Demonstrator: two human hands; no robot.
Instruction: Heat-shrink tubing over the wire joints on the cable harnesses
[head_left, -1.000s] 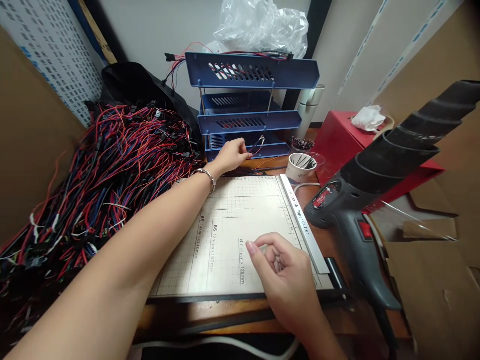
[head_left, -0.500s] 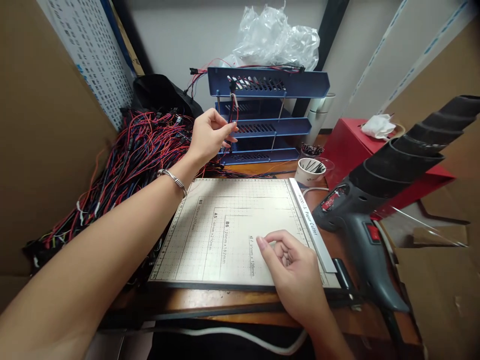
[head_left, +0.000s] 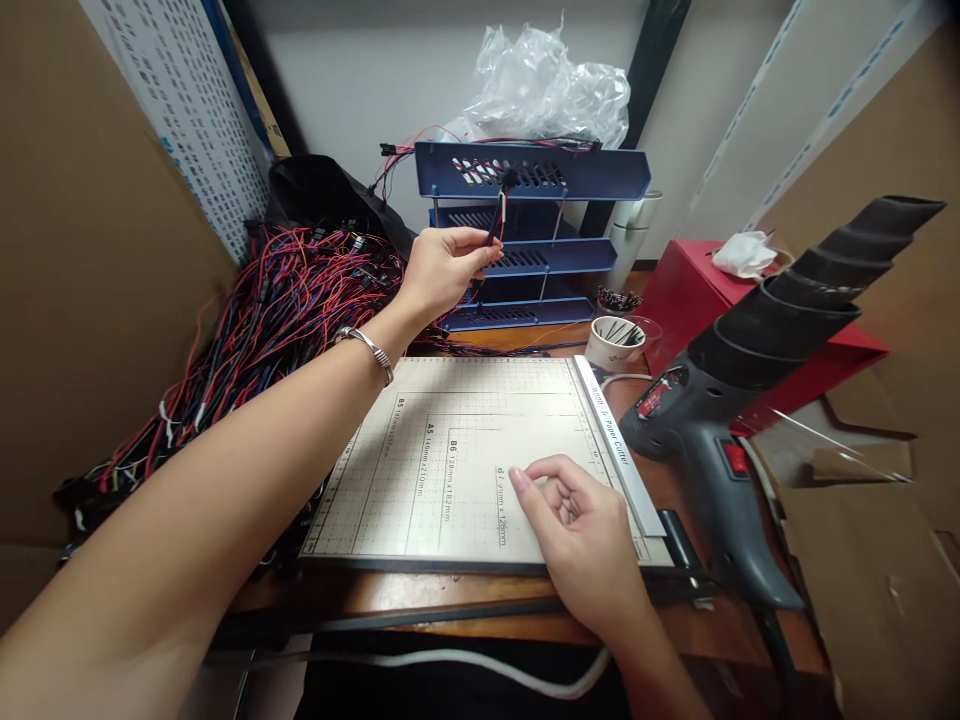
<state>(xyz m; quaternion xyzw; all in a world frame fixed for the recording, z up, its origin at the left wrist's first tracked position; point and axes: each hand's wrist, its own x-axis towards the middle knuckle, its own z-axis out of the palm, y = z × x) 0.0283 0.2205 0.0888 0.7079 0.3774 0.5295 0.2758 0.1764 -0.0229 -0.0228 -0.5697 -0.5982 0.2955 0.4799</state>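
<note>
My left hand [head_left: 446, 268] is stretched forward, thumb and fingers pinching a short red-and-black wire cable [head_left: 495, 222]. The cable stands upright from the fingertips, its black connector [head_left: 510, 178] at the top, in front of a blue tiered rack [head_left: 607, 172]. My right hand [head_left: 581, 530] is curled over the lower right of a paper cutter board [head_left: 480, 395], thumb near the bent index finger. Nothing shows in its curled fingers. A large heap of red and black wires [head_left: 300, 290] lies left of the board, partly behind my left forearm.
A heat gun [head_left: 720, 470] stands at the right with its nozzle up. Behind it sits a red box [head_left: 682, 290]. A white cup [head_left: 615, 343] of thin dark pieces is beside the rack. Clear plastic bags [head_left: 551, 90] top the rack. Cardboard [head_left: 105, 280] walls the left.
My left hand has moved right with the cable, whose connector now stands before the top tier's middle. My right hand keeps its curled pose. The view has shifted slightly.
</note>
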